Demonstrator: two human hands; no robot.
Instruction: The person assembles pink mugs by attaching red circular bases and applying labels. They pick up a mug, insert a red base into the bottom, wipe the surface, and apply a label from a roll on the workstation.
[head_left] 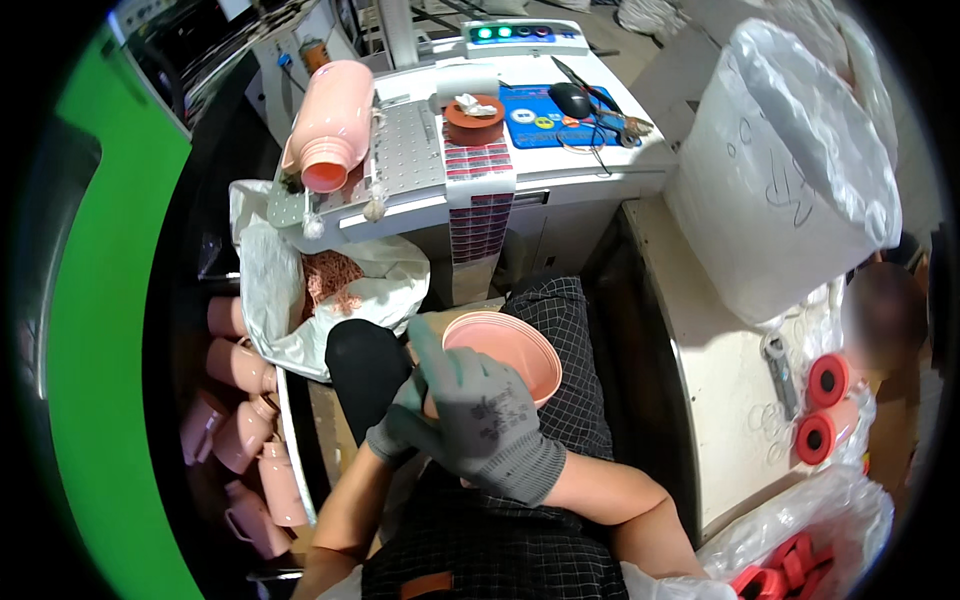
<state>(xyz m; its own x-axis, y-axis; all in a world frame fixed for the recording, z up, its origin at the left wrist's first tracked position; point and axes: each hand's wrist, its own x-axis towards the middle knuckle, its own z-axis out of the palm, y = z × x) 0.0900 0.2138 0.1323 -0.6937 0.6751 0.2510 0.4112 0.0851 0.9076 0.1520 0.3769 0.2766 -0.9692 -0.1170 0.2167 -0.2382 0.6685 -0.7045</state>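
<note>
Bright light on the white worktop point(560, 165), deep shadow beneath, curved edges, black corners, blurred right-hand patch point(885, 318).

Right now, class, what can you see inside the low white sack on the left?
Pink stringy scraps show inside the white sack; whatever lies beneath them is covered and cannot be seen.

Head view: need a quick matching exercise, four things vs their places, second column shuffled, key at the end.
Things
1. Round pink container
2. Black mouse
3. Pink scraps
4. Tall white bag

Places
A. Inside an open, slumped bag at left
B. Standing on the bench at right
C. Partly hidden behind the gloved right hand
D. On a blue pad

Pairs: 1-C; 2-D; 3-A; 4-B
</note>
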